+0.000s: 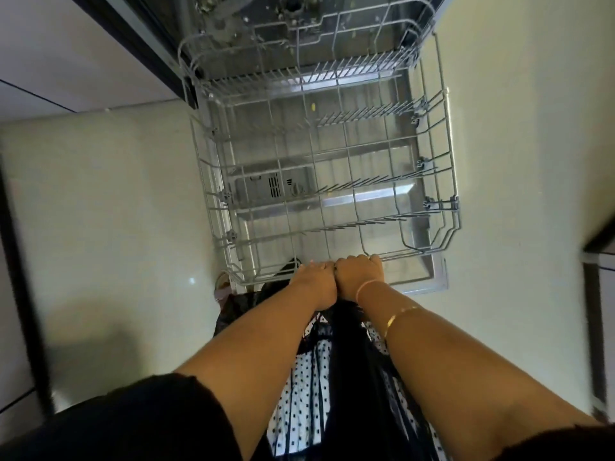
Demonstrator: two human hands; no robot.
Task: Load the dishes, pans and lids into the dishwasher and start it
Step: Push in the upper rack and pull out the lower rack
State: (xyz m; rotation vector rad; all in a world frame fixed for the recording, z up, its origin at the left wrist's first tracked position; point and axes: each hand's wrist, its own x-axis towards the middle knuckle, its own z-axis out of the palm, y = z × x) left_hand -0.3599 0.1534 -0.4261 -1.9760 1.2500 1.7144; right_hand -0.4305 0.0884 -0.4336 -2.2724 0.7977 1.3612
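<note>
The dishwasher's lower rack (446,168), a grey wire basket with rows of tines, is pulled out over the open steel door (429,277). Nothing lies in the rack. My left hand (316,281) and my right hand (361,272) sit side by side, both closed around the rack's near front rail. The dark dishwasher tub (293,15) shows at the top of the view, with specks of food residue on its floor. No dishes, pans or lids are in sight.
Pale glossy floor (109,201) spreads to the left and right of the door. White cabinet fronts (60,54) run along the upper left. A dark-edged cabinet (599,267) stands at the right edge. My feet and a dotted skirt are just below the door.
</note>
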